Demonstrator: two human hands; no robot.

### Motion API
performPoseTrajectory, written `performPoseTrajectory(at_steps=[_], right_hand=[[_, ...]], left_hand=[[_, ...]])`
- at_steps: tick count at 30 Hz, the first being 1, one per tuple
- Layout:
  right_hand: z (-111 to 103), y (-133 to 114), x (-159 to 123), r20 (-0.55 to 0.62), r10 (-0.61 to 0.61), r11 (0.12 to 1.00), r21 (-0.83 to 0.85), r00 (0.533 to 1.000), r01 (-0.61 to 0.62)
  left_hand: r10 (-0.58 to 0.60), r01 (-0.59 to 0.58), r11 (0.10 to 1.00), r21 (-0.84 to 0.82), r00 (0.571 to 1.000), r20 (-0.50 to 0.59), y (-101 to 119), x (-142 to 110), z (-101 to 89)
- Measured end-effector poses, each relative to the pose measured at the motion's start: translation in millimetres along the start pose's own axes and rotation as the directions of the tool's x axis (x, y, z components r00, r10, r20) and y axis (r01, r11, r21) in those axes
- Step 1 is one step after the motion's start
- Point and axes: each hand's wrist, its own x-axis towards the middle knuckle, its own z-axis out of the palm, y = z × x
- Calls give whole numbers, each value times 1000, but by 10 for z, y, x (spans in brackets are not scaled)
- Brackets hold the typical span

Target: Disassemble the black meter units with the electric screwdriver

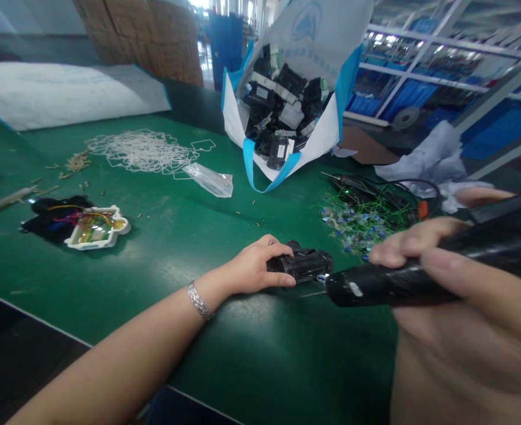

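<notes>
My left hand (254,265) is wrapped round a black plastic housing (313,264) and presses it to the green tabletop. In my right hand (468,295) is a black electric screwdriver (375,286), lying nearly level with its thin bit pointing left. The bit's tip is close to the near side of the housing; whether they touch I cannot tell. Farther left lies an opened device, its white frame with a circuit board (98,231) joined by coloured wires to a black shell (54,218).
A white bag with blue edges (238,118) holds many black units. White looped ties (140,153), a clear plastic bag (211,182) and small screws (78,162) lie to the left. Green wires (357,227) and a black tool (353,189) with a green light lie right.
</notes>
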Motion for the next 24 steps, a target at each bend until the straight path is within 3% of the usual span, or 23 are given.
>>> performPoseTrajectory(at_steps=[8, 24], right_hand=[[119, 307, -159, 19, -13, 994, -107, 1000, 15], [177, 282, -182, 86, -16, 992, -120, 996, 27]], left_hand=[[23, -23, 999, 28, 1000, -9, -4, 0, 5], [4, 0, 995, 103, 999, -39, 51, -8, 32]])
